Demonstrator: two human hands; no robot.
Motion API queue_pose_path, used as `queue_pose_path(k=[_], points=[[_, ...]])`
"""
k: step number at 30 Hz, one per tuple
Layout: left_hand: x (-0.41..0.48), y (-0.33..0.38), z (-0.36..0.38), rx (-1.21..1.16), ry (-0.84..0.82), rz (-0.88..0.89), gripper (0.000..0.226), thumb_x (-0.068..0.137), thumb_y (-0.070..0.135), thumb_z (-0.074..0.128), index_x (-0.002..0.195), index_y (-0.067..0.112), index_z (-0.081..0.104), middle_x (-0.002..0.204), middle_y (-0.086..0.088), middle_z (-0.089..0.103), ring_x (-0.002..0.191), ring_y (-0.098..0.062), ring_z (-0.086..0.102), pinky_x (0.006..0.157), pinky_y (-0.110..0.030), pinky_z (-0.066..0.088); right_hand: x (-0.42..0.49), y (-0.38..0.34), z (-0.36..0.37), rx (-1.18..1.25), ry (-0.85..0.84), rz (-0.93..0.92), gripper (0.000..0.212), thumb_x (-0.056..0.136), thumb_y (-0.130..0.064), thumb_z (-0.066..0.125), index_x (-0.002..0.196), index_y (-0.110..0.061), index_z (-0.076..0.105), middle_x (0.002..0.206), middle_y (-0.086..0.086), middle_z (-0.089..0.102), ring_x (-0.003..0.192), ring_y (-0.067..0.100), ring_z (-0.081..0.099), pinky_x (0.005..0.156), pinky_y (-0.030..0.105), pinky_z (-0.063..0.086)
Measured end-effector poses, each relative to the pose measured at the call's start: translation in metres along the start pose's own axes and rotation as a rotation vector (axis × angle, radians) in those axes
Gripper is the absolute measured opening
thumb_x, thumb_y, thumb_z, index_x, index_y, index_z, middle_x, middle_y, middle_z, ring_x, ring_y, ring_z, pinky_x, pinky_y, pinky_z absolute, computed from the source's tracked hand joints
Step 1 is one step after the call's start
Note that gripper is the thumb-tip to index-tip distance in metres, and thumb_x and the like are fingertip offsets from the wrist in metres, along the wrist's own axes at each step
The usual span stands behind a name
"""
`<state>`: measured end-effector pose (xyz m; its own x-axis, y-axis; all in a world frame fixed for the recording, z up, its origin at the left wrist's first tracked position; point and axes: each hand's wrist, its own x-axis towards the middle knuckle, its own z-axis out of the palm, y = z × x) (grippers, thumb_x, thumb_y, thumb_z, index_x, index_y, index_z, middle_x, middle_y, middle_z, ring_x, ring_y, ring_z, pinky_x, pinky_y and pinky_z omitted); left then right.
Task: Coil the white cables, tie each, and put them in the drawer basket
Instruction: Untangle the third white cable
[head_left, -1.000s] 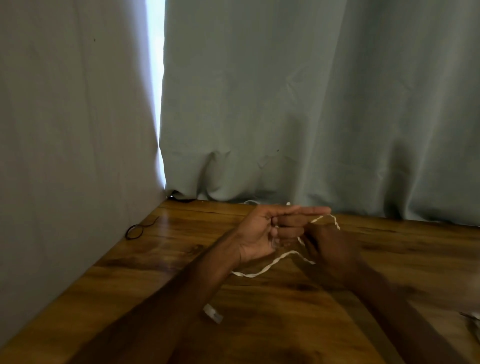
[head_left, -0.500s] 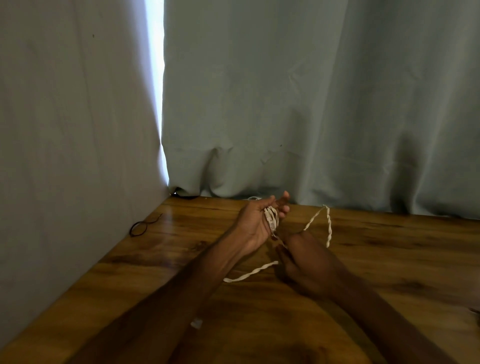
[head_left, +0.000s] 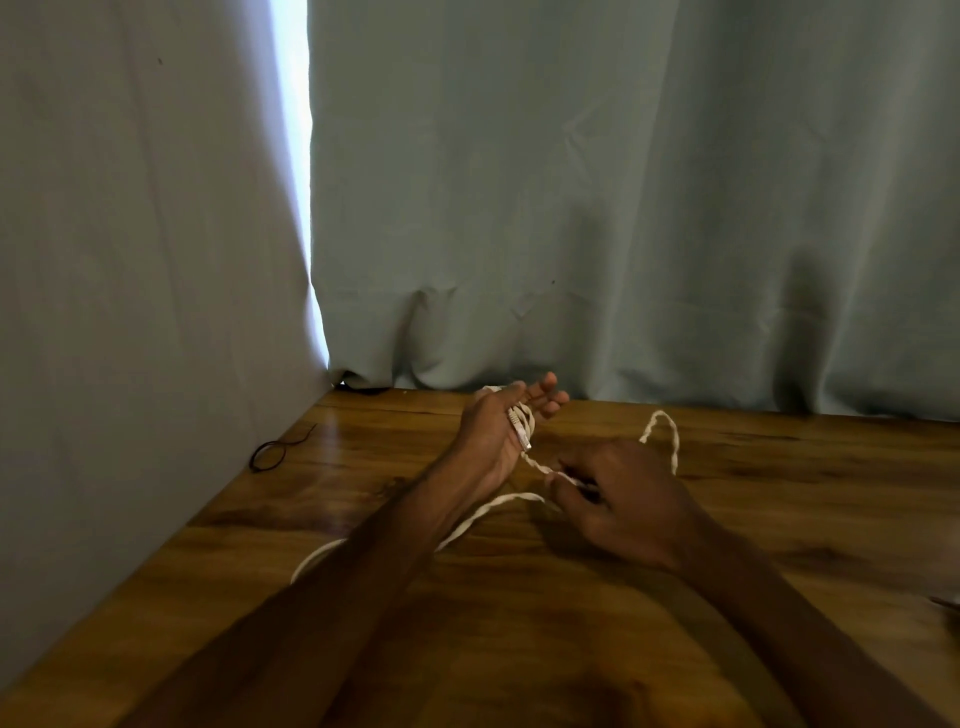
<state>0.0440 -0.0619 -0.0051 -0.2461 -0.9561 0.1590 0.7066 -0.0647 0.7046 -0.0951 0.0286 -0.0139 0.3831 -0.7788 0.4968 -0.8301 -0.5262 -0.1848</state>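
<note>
A white twisted cable (head_left: 483, 512) runs across the wooden table (head_left: 779, 499). Several turns of it are wound round my left hand (head_left: 493, 431), which is held palm up with fingers nearly straight; the plug end lies across the palm. My right hand (head_left: 618, 499) sits just to the right, pinching the cable between thumb and fingers. A loop of cable rises behind the right hand, and the loose tail passes under my left forearm toward the table's left edge. No drawer basket is in view.
A thin black loop (head_left: 270, 452), like a hair tie or wire, lies at the table's far left by the grey curtain (head_left: 571, 208). The curtain walls the table's back and left. A dark object (head_left: 948, 603) peeks in at the right edge.
My right hand has carried the cable down and back toward me. More turns now sit on the left hand. The tail has slid closer along the table.
</note>
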Motion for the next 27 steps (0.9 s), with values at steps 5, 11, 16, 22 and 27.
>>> queue_pose_path(k=[5, 11, 16, 22, 27], points=[[0.005, -0.008, -0.010, 0.422, 0.030, 0.153, 0.027, 0.107, -0.002, 0.036, 0.133, 0.005, 0.037, 0.064, -0.001, 0.070, 0.051, -0.013, 0.065, 0.052, -0.024, 0.052, -0.002, 0.006, -0.011, 0.111, 0.143, -0.018, 0.026, 0.091, -0.044, 0.052, 0.081, -0.027, 0.069, 0.063, -0.010, 0.064, 0.058, 0.009, 0.058, 0.054, 0.032, 0.042], [-0.007, -0.016, -0.013, 0.784, -0.147, 0.170, 0.019, 0.107, 0.012, 0.044, 0.110, 0.012, 0.063, 0.063, -0.005, 0.054, 0.049, -0.014, 0.048, 0.046, -0.026, 0.038, 0.002, 0.021, -0.010, 0.180, 0.237, -0.043, 0.020, 0.105, -0.027, 0.054, 0.095, -0.023, 0.071, 0.070, -0.017, 0.062, 0.061, 0.003, 0.056, 0.057, 0.023, 0.038], [-0.018, -0.012, -0.009, 0.808, -0.324, 0.051, 0.042, 0.110, 0.036, 0.039, 0.083, 0.011, 0.059, 0.048, 0.002, 0.043, 0.038, -0.011, 0.038, 0.046, -0.028, 0.029, 0.003, 0.030, -0.011, 0.016, 0.316, -0.059, 0.021, 0.105, -0.034, 0.052, 0.102, -0.024, 0.070, 0.074, -0.019, 0.060, 0.059, -0.004, 0.047, 0.057, 0.018, 0.033], [-0.028, -0.011, 0.003, 0.772, -0.510, -0.220, 0.063, 0.103, 0.060, 0.032, 0.076, 0.010, 0.062, 0.040, 0.009, 0.034, 0.029, -0.006, 0.027, 0.036, -0.014, 0.021, 0.001, 0.051, -0.021, -0.113, 0.327, 0.002, 0.042, 0.102, -0.055, 0.041, 0.103, -0.023, 0.067, 0.071, -0.007, 0.068, 0.060, 0.014, 0.063, 0.055, 0.037, 0.050], [-0.032, -0.002, 0.012, 0.628, -0.618, -0.285, 0.045, 0.104, 0.042, 0.043, 0.068, 0.015, 0.047, 0.044, 0.008, 0.028, 0.030, -0.004, 0.022, 0.033, -0.015, 0.018, 0.000, 0.060, -0.022, -0.127, 0.306, 0.012, 0.046, 0.101, -0.060, 0.034, 0.095, -0.028, 0.066, 0.063, -0.014, 0.059, 0.055, 0.010, 0.060, 0.053, 0.035, 0.048]])
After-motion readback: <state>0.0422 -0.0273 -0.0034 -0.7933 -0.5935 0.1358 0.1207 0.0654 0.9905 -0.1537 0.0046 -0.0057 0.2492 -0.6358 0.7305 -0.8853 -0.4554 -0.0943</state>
